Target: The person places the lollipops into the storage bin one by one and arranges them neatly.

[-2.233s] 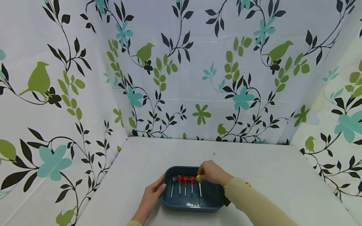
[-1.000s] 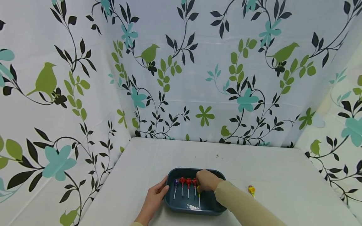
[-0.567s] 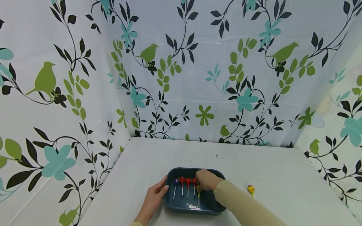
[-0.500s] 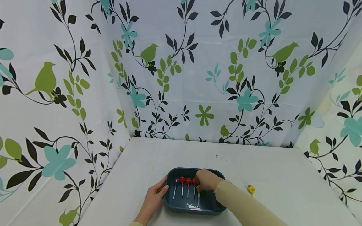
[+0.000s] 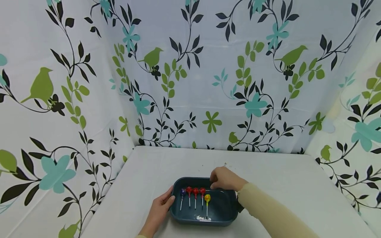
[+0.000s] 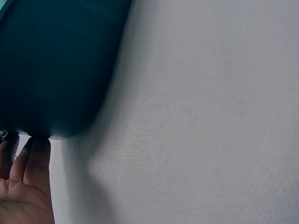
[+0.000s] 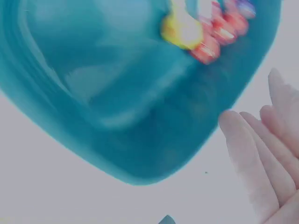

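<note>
My left hand (image 5: 158,209) holds the left end of a dark blue tray (image 5: 224,209), its thumb at the rim and its fingertips against the outer wall in the left wrist view. Inside, lollipops lie side by side: one purple (image 5: 183,192), three red, such as the middle one (image 5: 195,191), and a yellow lollipop (image 5: 207,198) at the right end, slightly nearer me. Above the tray's back rim is my right hand (image 5: 225,178), nothing seen in its fingers. The right wrist view shows its loosely extended fingers (image 7: 243,149) beside the rim, apart from the lollipops.
A white cloth covers the table (image 5: 268,172). Behind and to both sides hangs a patterned curtain (image 5: 190,82) with birds and leaves. Small dark specks (image 5: 225,164) mark the cloth behind the tray. My right sleeve (image 5: 271,210) crosses the table's right part.
My right hand has let go of the yellow lollipop and moved up toward the tray's back rim. The sleeve now hides the other yellow lollipop seen on the table. The left hand stays put.
</note>
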`<state>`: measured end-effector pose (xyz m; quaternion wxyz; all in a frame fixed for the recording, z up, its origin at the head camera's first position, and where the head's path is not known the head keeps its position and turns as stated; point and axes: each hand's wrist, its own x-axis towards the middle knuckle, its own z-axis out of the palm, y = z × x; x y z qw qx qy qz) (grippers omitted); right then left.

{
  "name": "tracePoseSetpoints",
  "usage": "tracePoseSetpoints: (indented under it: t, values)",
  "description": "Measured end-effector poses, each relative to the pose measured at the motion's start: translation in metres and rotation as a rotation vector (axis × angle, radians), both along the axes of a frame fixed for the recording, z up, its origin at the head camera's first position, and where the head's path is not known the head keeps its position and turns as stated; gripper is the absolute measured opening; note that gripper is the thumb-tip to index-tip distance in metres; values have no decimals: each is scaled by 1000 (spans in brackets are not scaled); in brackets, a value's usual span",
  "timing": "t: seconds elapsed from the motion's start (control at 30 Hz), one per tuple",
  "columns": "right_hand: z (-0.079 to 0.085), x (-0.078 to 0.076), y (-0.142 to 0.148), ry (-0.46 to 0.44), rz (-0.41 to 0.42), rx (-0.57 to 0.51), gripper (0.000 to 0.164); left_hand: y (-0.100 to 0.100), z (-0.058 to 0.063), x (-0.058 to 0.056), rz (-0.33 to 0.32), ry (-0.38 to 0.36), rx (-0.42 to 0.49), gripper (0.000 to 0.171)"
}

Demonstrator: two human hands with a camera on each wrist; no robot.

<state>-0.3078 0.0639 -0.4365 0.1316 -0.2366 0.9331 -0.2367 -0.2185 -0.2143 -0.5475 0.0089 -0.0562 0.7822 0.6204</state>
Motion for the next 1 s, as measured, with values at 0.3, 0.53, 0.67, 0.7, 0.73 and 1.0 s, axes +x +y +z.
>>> tracePoseSetpoints:
  t: [0.3, 0.53, 0.67, 0.7, 0.73, 1.0]
  values:
    - [40, -11, 117, 169, -151, -234, 33, 2, 2, 0, 4, 9, -15, 50]
    - [30, -5, 197, 159, -302, -183, 42, 1, 2, -1, 7, 2, -29, 50]
    - [12, -4, 217, 113, -319, -164, 43, 2, 3, -1, 9, -1, -28, 50]
    - [6, -4, 219, 100, -322, -162, 43, 2, 3, -1, 9, -3, -26, 50]
    - [1, -4, 220, 88, -323, -159, 44, 2, 3, -1, 10, -3, -25, 50]
    - [-46, 3, 206, -20, -342, -155, 40, 2, 4, -1, 7, -6, -11, 50]
